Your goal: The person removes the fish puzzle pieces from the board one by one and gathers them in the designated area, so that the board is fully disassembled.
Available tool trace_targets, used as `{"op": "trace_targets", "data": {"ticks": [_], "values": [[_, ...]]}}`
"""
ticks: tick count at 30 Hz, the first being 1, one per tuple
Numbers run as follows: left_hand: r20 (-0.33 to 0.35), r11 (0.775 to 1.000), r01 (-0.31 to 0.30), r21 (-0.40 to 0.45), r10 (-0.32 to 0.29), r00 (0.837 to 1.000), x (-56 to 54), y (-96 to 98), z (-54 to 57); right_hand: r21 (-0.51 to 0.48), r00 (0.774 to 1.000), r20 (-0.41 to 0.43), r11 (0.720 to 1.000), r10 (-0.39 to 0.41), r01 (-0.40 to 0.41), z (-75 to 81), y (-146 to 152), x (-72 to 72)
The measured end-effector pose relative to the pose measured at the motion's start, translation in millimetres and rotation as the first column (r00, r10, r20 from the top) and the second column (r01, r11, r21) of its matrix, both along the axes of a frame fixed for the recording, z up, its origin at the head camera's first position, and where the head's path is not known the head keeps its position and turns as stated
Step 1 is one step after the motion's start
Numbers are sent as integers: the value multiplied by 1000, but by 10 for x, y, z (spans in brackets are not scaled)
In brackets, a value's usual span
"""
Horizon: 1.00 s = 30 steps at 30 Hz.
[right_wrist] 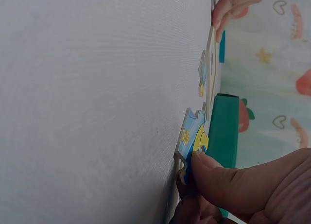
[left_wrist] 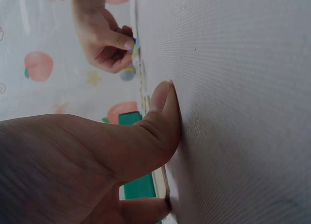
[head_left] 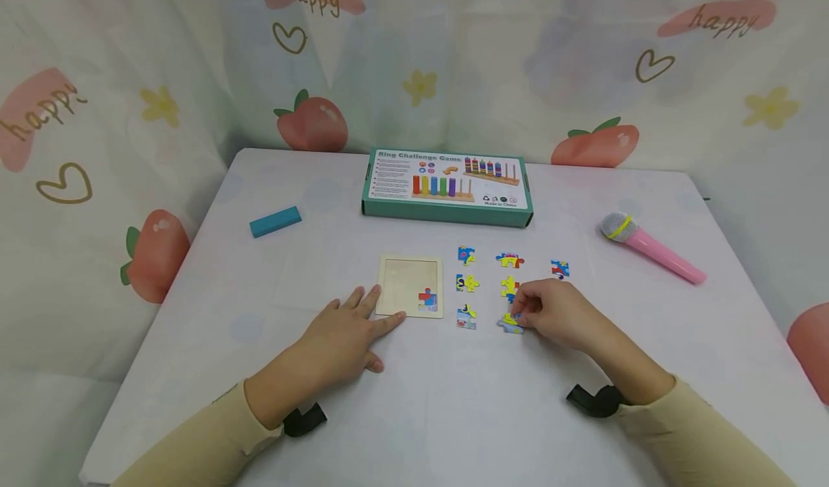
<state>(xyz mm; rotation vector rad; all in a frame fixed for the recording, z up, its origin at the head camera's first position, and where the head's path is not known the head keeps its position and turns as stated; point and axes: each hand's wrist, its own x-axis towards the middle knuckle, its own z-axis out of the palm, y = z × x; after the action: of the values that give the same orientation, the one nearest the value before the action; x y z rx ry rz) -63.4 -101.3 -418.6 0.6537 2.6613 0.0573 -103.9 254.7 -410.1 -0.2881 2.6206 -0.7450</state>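
Observation:
With fingers spread, my left hand (head_left: 340,336) touches the lower left edge of the square wooden puzzle tray (head_left: 398,285). One red and blue jigsaw piece (head_left: 427,300) lies in the tray's lower right corner. My right hand (head_left: 553,312) pinches a blue and yellow jigsaw piece (right_wrist: 192,131) with a yellow flower print, between thumb and fingers. In the right wrist view this piece is tilted up close over the table. Beside the tray lie more pieces, among them a yellow one (head_left: 468,283), a red and yellow one (head_left: 510,260) and a blue one (head_left: 560,268).
Behind the tray lies a green and white game box (head_left: 447,188). A blue block (head_left: 275,222) lies at the back left. At the right is a pink toy microphone (head_left: 654,248). A patterned curtain (head_left: 492,62) hangs behind the white table (head_left: 414,415).

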Motion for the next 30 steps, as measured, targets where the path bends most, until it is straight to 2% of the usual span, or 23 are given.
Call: {"op": "trace_targets", "data": {"ticks": [13, 22, 30], "values": [[-4, 1000, 1, -4, -1, 1000, 5, 6, -12, 91, 999, -31, 995, -27, 30, -13, -81, -26], [-16, 1000, 9, 3, -9, 1000, 7, 3, -13, 76, 996, -84, 997, -8, 14, 57, -244, -112], [-10, 1000, 4, 7, -4, 1000, 7, 2, 4, 9, 992, -106, 998, 69, -69, 108, -537, -216]]}}
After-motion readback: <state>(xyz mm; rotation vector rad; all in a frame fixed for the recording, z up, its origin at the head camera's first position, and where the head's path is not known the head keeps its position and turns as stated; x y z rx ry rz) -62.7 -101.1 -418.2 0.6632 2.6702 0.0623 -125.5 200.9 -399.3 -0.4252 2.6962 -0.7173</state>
